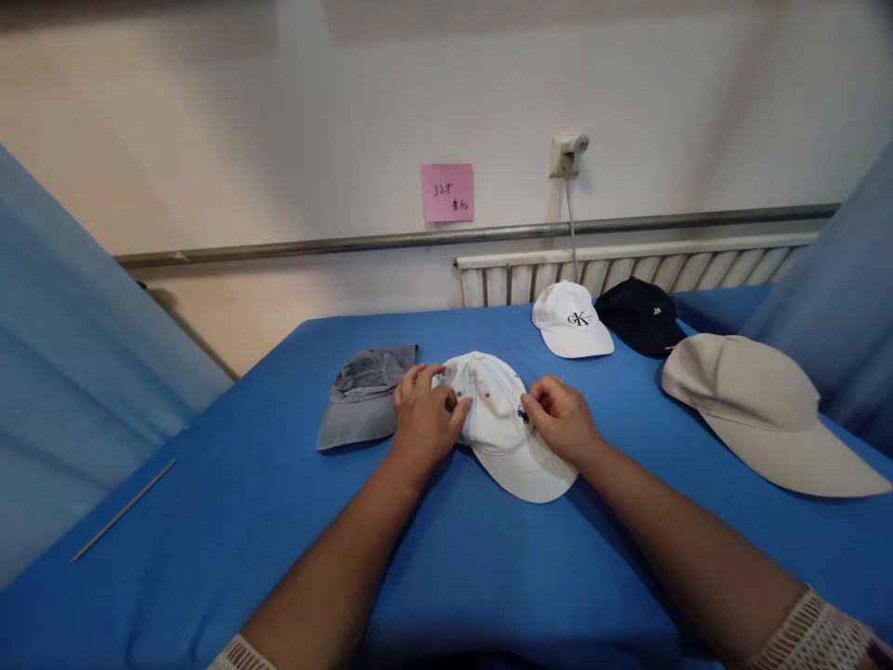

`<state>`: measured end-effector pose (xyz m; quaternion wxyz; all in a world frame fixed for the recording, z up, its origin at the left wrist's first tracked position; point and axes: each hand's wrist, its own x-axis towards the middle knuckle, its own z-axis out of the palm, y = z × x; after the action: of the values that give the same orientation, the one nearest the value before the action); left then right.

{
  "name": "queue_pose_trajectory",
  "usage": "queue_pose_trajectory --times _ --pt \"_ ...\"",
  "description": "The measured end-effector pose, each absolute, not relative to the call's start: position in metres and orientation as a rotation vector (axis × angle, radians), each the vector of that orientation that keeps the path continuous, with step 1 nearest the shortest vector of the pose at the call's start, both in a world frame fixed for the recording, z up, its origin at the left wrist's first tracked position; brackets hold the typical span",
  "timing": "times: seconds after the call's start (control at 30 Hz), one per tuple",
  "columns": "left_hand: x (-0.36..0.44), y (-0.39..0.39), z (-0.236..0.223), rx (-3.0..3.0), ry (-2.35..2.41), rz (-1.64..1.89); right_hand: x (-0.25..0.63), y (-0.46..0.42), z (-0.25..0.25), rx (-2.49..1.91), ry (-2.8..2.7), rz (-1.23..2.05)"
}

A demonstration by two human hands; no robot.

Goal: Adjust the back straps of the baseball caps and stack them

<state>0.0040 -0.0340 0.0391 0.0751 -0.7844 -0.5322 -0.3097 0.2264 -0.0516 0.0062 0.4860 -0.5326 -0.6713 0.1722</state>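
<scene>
Right sleeve (809, 633) nearest. White horse-emblem cap (497, 428) sits on blue table (279, 540); right hand (566, 421) pinches its side, left hand (427, 416) touches its crown, grip indeterminable. Handling appears underway, release outstanding.

1. Up on the wall (279, 121), you have a pink note (447, 193) with handwriting: "32" opens the top line, another character follows, and the smaller lower line you can't read for sure.
2. Toward the back, there it is, "CK" (579, 319) in black across the front of your white cap (564, 298), small C against big K!
3. Right before you, the pale cap (499, 428) sports a dark horse-and-rider emblem (523, 416).
4. Your black cap (628, 307) flashes a pale mark (657, 311), too tiny to read.
</scene>
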Motion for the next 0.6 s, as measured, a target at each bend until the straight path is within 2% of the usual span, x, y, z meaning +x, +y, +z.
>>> queue_pose_trajectory --times 0.1,0.2,0.4,0.6 --pt "0.005 -0.034 0.038 -2.396 -1.577 -0.986 0.226 -0.052 0.008 -1.315 -1.591 0.446" --pt "0.005 -0.033 0.041 -2.444 -1.474 -1.193 0.224 -0.053 0.010 -1.357 -1.517 0.512" --pt "-0.001 -0.032 0.055 -2.605 -1.551 -1.594 0.223 -0.052 0.008 -1.172 -1.333 0.972" --pt "-0.006 -0.027 0.051 -2.843 -1.619 -1.944 0.236 -0.036 0.003 -1.116 -1.298 1.045"
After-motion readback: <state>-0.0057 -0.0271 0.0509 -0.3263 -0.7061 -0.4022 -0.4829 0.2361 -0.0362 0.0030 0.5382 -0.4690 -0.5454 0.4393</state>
